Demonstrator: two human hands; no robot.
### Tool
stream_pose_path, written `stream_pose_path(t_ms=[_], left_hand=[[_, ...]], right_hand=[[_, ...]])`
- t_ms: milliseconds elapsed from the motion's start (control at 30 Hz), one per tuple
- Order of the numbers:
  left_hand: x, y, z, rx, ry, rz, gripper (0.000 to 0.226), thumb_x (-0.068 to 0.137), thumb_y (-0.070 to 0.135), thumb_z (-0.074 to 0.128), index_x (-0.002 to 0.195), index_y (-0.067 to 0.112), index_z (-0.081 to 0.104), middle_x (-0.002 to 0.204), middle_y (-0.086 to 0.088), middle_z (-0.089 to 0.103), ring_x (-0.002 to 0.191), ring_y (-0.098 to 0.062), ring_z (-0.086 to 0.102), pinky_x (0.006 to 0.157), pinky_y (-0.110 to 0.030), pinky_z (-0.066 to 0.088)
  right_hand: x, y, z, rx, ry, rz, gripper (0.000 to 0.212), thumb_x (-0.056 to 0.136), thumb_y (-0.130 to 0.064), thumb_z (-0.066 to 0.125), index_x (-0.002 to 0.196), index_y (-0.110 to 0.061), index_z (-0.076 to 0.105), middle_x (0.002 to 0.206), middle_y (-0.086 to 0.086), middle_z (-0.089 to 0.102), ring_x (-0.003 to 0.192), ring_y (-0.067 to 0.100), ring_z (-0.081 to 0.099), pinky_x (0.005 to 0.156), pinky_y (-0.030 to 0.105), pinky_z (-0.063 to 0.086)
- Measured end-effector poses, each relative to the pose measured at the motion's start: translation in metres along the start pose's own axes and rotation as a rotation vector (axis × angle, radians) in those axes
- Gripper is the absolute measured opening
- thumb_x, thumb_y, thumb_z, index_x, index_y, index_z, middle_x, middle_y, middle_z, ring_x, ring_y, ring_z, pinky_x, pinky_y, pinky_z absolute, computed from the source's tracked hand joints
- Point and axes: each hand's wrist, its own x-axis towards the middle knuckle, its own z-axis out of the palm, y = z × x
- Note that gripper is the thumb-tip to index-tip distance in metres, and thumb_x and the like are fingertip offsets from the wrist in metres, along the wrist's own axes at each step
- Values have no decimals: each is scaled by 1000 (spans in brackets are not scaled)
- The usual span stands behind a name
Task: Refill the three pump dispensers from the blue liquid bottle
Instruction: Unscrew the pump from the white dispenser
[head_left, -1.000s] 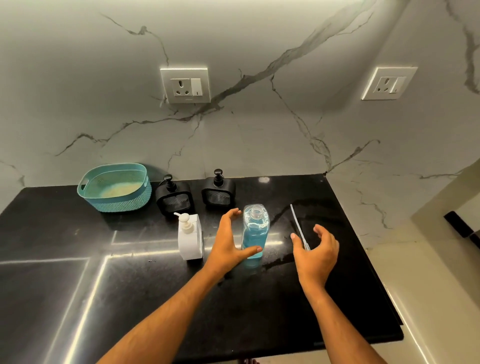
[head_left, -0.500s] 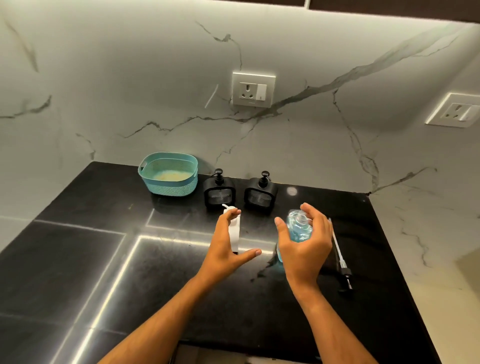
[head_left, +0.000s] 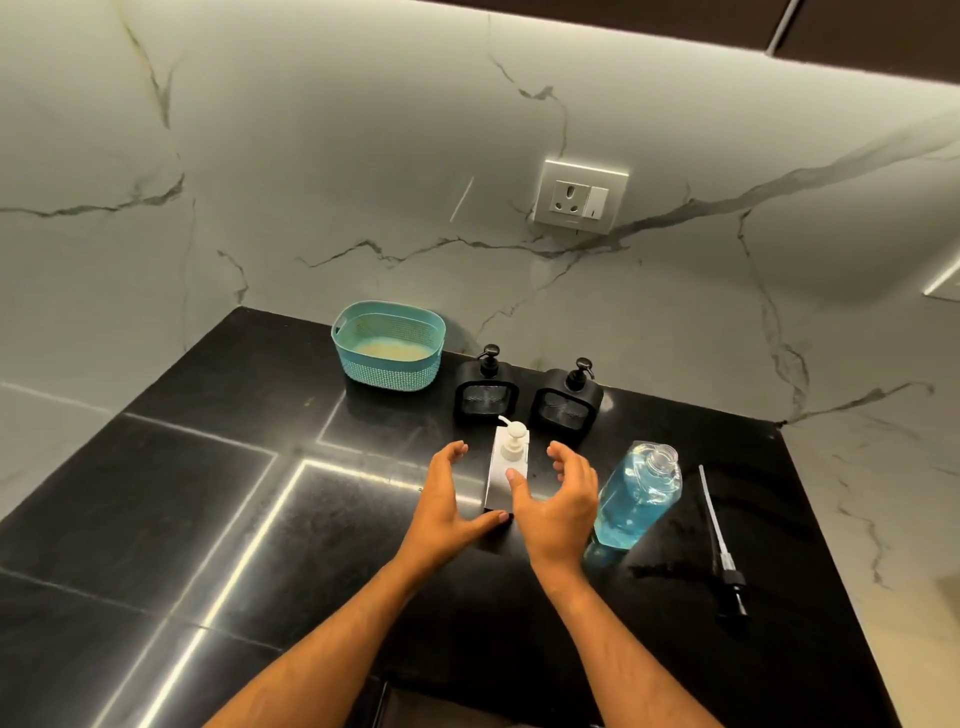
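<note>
Head view. Black stone tabletop (head_left: 218, 519) fills the lower frame, marble wall (head_left: 311, 182) behind it.

White pump dispenser (head_left: 506, 470) stands upright at frame centre, pump head on. Left hand (head_left: 447, 501) sits just left of it, fingers spread and lightly curved, thumb tip at the base of the dispenser; cannot tell if the thumb actually touches. Nothing held. Right hand (head_left: 558, 501) sits just right of the dispenser, fingers spread and curved, thumb crossing in front of the white body; contact uncertain, no grip closed round it.

Blue liquid bottle (head_left: 636, 496) right of the right hand, standing on the tabletop, neck open with no cap or pump on it, blue liquid filling most of it. It looks tilted toward the upper right, possibly lens distortion. Neither hand touches it.

Loose pump with long tube (head_left: 714, 530) lies flat on the tabletop at right of the bottle, apart from it, black head toward the lower frame.

Two black dispensers side by side above the white one, near the wall: left black dispenser (head_left: 485, 392), right black dispenser (head_left: 569, 400), both upright with pumps on.

Teal basket (head_left: 387, 345) at upper left of the black pair, against the wall, pale contents in its bottom.

Wall socket (head_left: 579, 197) in the upper right of centre.
</note>
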Motion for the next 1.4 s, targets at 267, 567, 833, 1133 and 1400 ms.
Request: stream_pose_path(t_ms=[267, 567, 833, 1133, 1400], left_hand=[[30, -15, 11, 23, -107, -51, 122, 63, 62, 82, 160, 18, 22, 161, 4, 30, 146, -7, 32, 120, -42, 40], [56, -15, 22, 8, -209, -26, 128, 58, 56, 81, 161, 15, 17, 165, -2, 29, 150, -14, 32, 121, -33, 34], [70, -13, 32, -42, -226, 14, 105, 65, 33, 91, 148, 44, 28, 148, 13, 44, 136, 2, 45, 104, -16, 44], [81, -20, 42, -55, -208, 12, 117, 57, 38, 93, 154, 24, 29, 146, 4, 42, 133, -3, 49, 106, -22, 49], [73, -3, 34, -47, -162, 86, 114, 51, 43, 91, 149, 20, 37, 139, 4, 42, 127, -1, 49, 98, -13, 47]], right_hand=[[6, 7, 30, 18, -100, 69, 60, 69, -24, 89, 123, -17, 62, 111, -7, 62, 103, 15, 60, 89, 40, 55], [22, 10, 43, -2, -121, 50, 59, 75, -31, 87, 126, -20, 62, 111, -9, 61, 101, 12, 61, 85, 33, 56], [36, 16, 46, -9, -120, 58, 39, 72, -32, 90, 100, -21, 66, 95, -10, 62, 87, 12, 61, 74, 37, 56], [41, 16, 45, -36, -120, 60, 39, 67, -27, 93, 97, -19, 70, 93, -8, 66, 86, 13, 62, 76, 38, 57], [49, 9, 31, -9, -154, -47, 36, 67, -21, 93, 97, -19, 73, 92, -11, 67, 84, 9, 63, 73, 34, 57]])
